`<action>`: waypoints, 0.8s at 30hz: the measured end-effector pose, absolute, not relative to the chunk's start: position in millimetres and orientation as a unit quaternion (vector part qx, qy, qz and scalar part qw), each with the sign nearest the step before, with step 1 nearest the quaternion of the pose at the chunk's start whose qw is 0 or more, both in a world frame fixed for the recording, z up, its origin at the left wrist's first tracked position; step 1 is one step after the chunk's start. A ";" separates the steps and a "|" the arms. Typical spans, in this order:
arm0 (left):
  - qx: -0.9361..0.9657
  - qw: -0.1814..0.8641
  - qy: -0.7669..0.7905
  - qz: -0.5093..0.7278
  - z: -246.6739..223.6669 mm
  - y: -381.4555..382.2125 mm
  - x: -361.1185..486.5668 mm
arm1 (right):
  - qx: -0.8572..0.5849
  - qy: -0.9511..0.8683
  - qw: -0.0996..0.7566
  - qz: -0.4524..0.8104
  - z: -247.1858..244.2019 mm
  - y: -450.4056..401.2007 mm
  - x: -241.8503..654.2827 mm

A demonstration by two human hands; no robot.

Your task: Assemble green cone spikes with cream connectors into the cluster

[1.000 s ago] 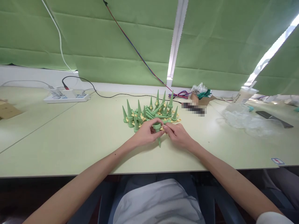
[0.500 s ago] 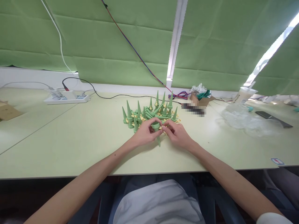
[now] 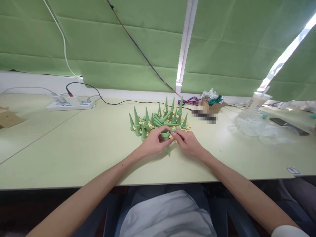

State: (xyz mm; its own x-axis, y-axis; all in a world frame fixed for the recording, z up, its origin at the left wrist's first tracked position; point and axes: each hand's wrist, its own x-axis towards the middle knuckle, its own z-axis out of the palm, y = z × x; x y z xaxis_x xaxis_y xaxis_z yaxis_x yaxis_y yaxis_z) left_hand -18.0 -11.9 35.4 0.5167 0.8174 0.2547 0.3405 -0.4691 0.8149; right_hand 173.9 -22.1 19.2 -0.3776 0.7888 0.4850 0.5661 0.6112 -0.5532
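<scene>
My left hand (image 3: 154,141) is closed around a green plastic watering spike (image 3: 165,134), its open round end up and its point down above the table. At the spike's right side, my right hand (image 3: 186,140) pinches a small yellow valve (image 3: 171,136), mostly covered by the fingertips. Just behind both hands lies a cluster of similar green spikes (image 3: 136,119). Many stand point up, and several hollow green tubes lie across the middle. Small yellow valves (image 3: 151,125) show among them.
A power strip (image 3: 71,104) with plugs sits at the back left, a cardboard piece (image 3: 10,118) at the far left. Behind the cluster are coiled wires (image 3: 189,100) and a small carton (image 3: 214,107). To the right are a drink cup (image 3: 258,100), clear plastic bag (image 3: 259,126) and phone (image 3: 288,125).
Both hands stay almost in place. The held spike has shifted and tilted slightly, and the right fingertips now cover a little more at its side.
</scene>
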 end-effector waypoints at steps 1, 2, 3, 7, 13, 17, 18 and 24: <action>0.789 0.367 0.368 0.329 36.2 -11.8 -18.0 | -0.416 -0.813 0.378 0.152 19.6 -22.6 173.7; 0.786 0.370 0.370 0.329 37.1 -11.6 -18.1 | -0.417 -0.810 0.382 0.156 20.0 -23.2 173.6; 0.783 0.374 0.373 0.330 38.0 -11.4 -18.1 | -0.418 -0.807 0.384 0.160 20.3 -23.7 173.4; 0.769 0.394 0.375 0.334 41.2 -10.9 -18.1 | -0.416 -0.807 0.380 0.176 21.4 -25.1 173.2; 0.775 0.384 0.374 0.334 38.1 -10.4 -17.7 | -0.407 -0.812 0.379 0.174 21.4 -25.2 174.3; 0.790 0.357 0.368 0.337 34.5 -10.6 -17.4 | -0.400 -0.820 0.372 0.169 21.0 -24.5 175.1; 0.794 0.348 0.367 0.337 33.9 -10.9 -17.4 | -0.400 -0.822 0.369 0.166 21.0 -24.2 175.2; 0.804 0.338 0.361 0.331 34.4 -12.7 -17.2 | -0.402 -0.829 0.358 0.152 20.3 -22.0 175.0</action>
